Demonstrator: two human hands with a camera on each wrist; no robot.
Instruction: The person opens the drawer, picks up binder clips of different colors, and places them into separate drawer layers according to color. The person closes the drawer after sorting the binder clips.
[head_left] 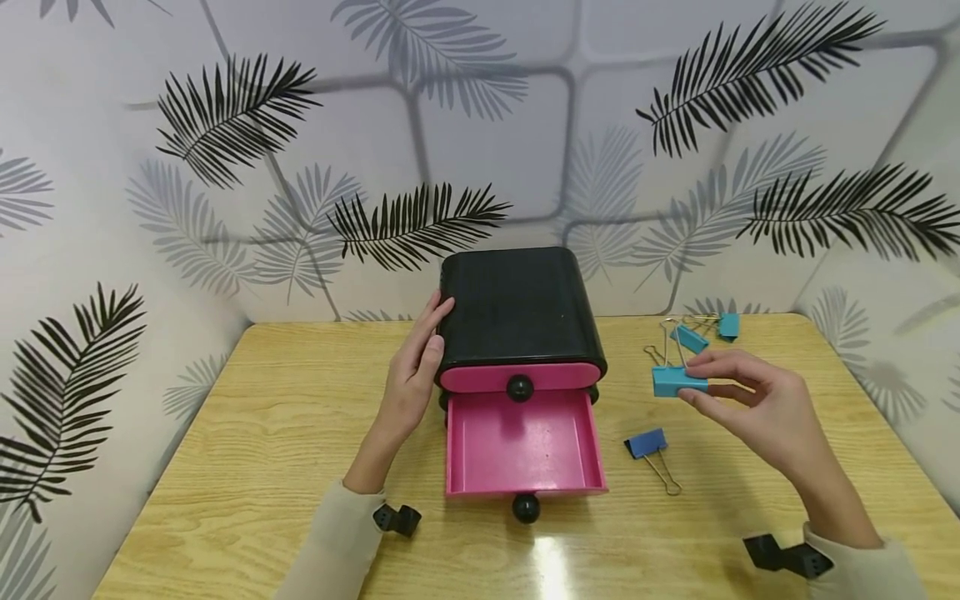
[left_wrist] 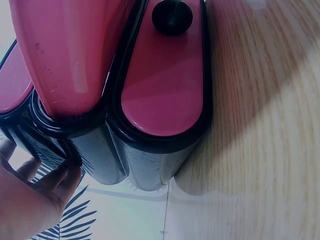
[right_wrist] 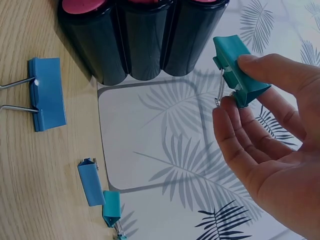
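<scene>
From where I stand, the unit is a black plastic cabinet (head_left: 517, 308) with rounded edges and three stacked tiers, set on a light wood-grain table (head_left: 285, 433) close to a pale leaf-patterned wall (head_left: 480, 150). Its middle drawer, a bright pink plastic tray (head_left: 517, 458) with a round black knob (head_left: 526, 507), is drawn out toward the person. The pink drawers above and below it sit closed.

Left hand (head_left: 408, 375): placed against the left side of the cabinet. The fingers are extended along the side wall, with the thumb apart from them.

Right hand (head_left: 757, 404): raised above the table, to the right of the cabinet. Thumb and fingers are clamped on a teal metal binder clip (head_left: 670, 382) with wire handles; the handles point away from the person. The clip is well apart from the open drawer.

Below the held clip, a dark blue metal binder clip (head_left: 647, 443) lies on the table, handles toward the person. Near the wall lie a smaller blue clip (head_left: 690, 338) and a small teal clip (head_left: 728, 326), close together.
</scene>
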